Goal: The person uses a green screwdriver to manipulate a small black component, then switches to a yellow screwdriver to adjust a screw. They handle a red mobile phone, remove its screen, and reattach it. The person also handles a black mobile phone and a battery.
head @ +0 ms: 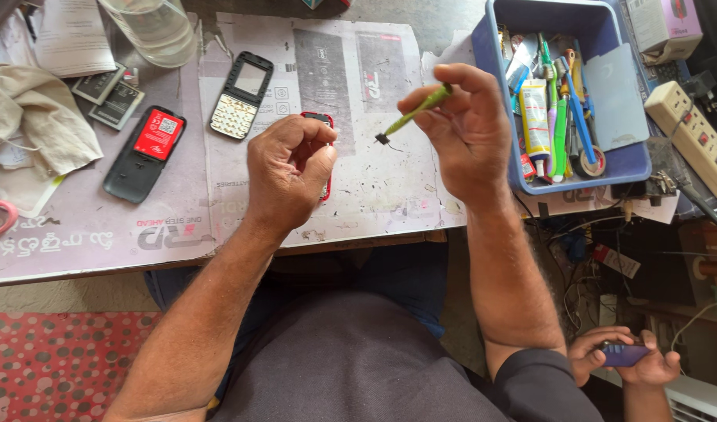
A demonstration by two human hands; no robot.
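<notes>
The person's left hand (pixel 287 176) is clenched around a small red phone body (pixel 321 121), of which only an upper corner and a sliver below the fist show past the knuckles. The right hand (pixel 464 133) pinches a thin green-handled tool (pixel 415 113) between thumb and fingers, its dark tip hanging in the air just to the right of the left fist, not touching the phone.

Judging by what lies about, the stripping-down looks well under way: beyond the left fist lies a black front frame with its pale keypad (pixel 240 95), and farther left of it a dark phone back with a red battery (pixel 146 152) showing (two loose batteries lie further off). Work on the held piece seems unfinished, and nothing looks reassembled. Just right of the tool hand stands a blue tray (pixel 620 160) of tools and tubes.
</notes>
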